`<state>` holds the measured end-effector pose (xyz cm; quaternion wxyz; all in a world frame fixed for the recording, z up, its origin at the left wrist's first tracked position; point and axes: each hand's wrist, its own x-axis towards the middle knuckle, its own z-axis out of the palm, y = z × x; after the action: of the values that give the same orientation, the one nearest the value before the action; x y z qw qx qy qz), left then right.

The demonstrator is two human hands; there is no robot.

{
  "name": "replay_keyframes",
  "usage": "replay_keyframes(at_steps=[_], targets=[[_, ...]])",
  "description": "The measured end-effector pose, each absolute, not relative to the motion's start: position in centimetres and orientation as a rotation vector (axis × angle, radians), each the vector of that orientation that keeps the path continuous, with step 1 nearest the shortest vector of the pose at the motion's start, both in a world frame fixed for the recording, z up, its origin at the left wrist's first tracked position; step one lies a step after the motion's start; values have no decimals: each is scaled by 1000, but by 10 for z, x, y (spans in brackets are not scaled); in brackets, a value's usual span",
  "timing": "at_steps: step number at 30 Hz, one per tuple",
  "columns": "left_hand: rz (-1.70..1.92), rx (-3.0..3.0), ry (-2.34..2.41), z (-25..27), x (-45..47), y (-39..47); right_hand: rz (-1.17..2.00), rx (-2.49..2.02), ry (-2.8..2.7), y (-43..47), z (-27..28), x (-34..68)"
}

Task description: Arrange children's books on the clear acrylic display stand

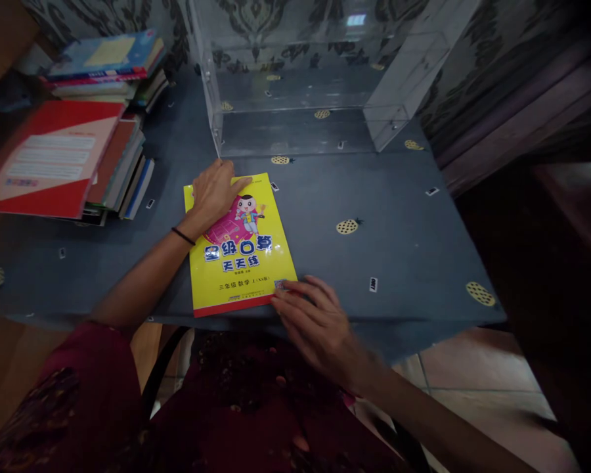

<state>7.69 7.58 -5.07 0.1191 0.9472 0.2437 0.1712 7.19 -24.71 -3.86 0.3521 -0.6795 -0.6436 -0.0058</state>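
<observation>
Surface (404, 276) spanning the frame from left to centre right, laid with a blue-grey cloth printed with pale pineapples and small labels. A patterned wall (175, 26) stands behind it along the upper edge. At the lower centre and lower left, the person's dark red garment (236, 420) borders the near edge; pale floor tiles (482, 371) show at lower right.

A clear stand (398, 89), its panels transparent enough for me to see cloth and wall through them, occupies the upper centre. At upper left, books lie in two piles: a rear pile (103, 62) topped by a blue cover, and, just in front, a front pile (121, 174) bearing a red-covered item (54, 161) that juts out to the left.

The yellow workbook (241, 276) lies flat at the centre of the frame, in front of the stand and near the surface's near edge, its cover upward and a red band along the bottom. The left hand (214, 190) rests on the workbook's upper left part, thumb extended along the top edge; I cannot tell whether its fingers grip or merely press. The right hand (315, 322) reaches the lower right corner with fingers loosely extended; whether it pinches the corner is hidden from me.

Smaller details: a cartoon figure (247, 220) on the cover, before a magenta shape, and a thin black band (183, 236) around the left wrist.
</observation>
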Motion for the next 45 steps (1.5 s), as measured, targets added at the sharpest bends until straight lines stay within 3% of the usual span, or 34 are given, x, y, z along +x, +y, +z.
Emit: replay_keyframes(at_steps=[12, 29, 45], targets=[[307, 2786, 798, -36, 75, 67, 65, -1697, -2077, -181, -17, -4], [483, 2773, 683, -50, 75, 77, -8, -2023, -1641, -270, -43, 65], [431, 2772, 599, -47, 84, 80, 19, -1837, -1565, -269, -46, 68]])
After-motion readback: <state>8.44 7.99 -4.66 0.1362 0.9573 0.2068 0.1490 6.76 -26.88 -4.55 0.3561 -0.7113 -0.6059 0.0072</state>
